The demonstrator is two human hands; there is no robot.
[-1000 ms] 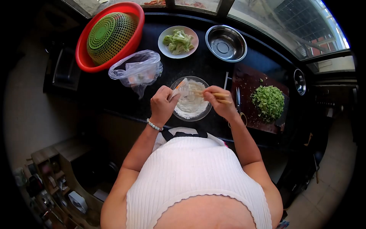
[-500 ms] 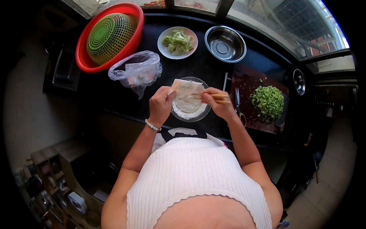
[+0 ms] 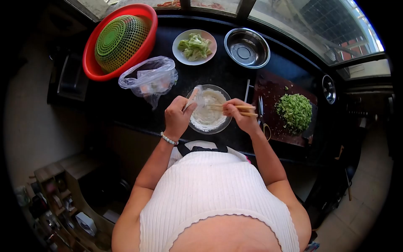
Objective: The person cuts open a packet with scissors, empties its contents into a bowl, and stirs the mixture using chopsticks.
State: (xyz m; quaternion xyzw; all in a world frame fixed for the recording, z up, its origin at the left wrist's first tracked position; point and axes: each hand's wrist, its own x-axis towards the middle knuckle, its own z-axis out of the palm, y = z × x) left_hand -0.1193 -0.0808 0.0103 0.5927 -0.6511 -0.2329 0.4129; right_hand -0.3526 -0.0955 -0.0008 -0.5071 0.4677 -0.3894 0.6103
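Note:
My left hand (image 3: pixel 176 112) is closed around a small white-and-orange packet (image 3: pixel 193 95), tilted over the left side of a glass bowl (image 3: pixel 228 96). The packet's exact kind is unclear. White powder and a pale, batter-like mix (image 3: pixel 207 118) cover the inside of the bowl. From the right, my right hand (image 3: pixel 240 112) grips a pair of wooden chopsticks (image 3: pixel 247 107), whose tips reach down into the mix. To the right of that hand, scissors (image 3: pixel 261 108) lie at the edge of a dark red chopping board (image 3: pixel 275 136).
Chopped greens (image 3: pixel 294 112) are heaped on the board. A plate (image 3: pixel 179 56) of green leaves and a steel bowl (image 3: pixel 257 37) stand behind. At the left are a red basin (image 3: pixel 89 67) with a green basket (image 3: pixel 119 42) and a plastic bag (image 3: pixel 152 75).
In my left hand the packet has turned from lying broad over the bowl to a narrower, edge-on tilt, showing more of the mix. The chopsticks have shifted slightly in the bowl.

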